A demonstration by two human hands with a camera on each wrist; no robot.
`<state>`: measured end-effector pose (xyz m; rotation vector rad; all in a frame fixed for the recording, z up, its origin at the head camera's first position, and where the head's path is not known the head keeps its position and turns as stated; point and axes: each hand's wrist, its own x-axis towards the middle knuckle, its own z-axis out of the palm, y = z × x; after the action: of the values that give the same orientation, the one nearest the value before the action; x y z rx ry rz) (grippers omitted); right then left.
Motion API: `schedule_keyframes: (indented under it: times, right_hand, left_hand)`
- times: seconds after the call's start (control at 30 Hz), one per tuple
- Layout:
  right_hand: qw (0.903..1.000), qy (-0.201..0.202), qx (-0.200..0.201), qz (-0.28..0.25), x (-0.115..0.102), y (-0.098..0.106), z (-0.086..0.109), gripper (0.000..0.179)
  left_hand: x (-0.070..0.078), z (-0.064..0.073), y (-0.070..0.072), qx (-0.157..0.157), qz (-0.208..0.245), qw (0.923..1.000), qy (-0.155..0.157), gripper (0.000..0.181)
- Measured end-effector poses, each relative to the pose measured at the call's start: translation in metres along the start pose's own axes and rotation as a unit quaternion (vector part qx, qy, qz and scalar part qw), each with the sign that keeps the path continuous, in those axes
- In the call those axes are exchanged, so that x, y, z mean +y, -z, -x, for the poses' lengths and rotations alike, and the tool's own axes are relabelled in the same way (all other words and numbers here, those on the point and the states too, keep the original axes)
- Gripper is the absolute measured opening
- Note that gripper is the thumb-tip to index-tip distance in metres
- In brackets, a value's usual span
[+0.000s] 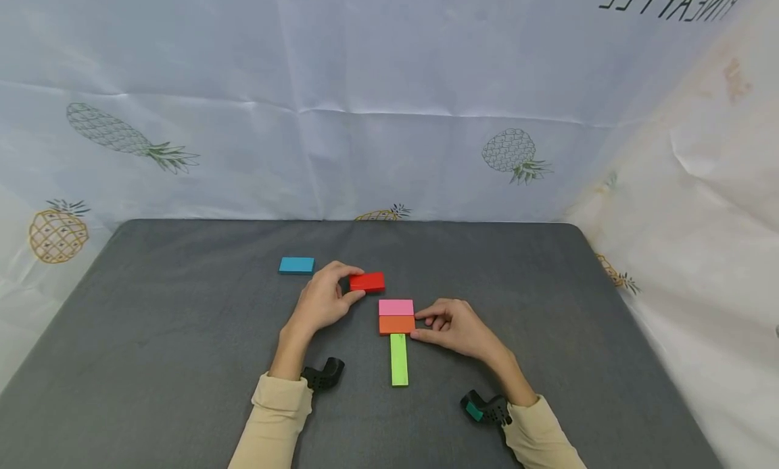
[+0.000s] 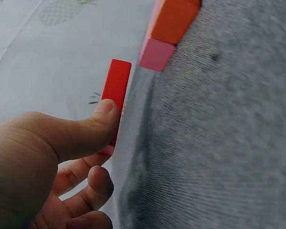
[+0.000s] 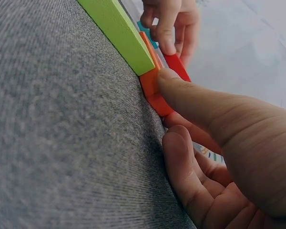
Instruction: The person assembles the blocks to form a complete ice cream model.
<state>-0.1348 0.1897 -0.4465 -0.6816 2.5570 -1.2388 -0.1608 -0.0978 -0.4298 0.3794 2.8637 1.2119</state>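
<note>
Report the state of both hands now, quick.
Left hand: pinching the red block.
Right hand: touching the orange block; whether it grips cannot be told.

Dark grey table (image 1: 164, 361), rounded far corners, creased whitish sheet (image 1: 389, 43) behind, printed pineapples (image 1: 508, 150), reversed lettering (image 1: 672, 1) upper right

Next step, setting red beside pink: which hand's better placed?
Left, probably. The left hand pinches the red block near the pink block; the right hand is at the right end of the orange block, farther from red.
</note>
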Motion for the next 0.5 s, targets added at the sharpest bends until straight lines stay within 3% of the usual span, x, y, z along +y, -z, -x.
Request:
schedule_keyframes:
  times: [0.5]
  right_hand:
    - [1.0, 0.002, 0.001, -0.001, -0.0031, 0.0006, -0.0003, 0.03]
  left_hand:
    - [-0.0043, 0.0018, -0.007, 0.0, 0.006, 1.0, 0.005, 0.036]
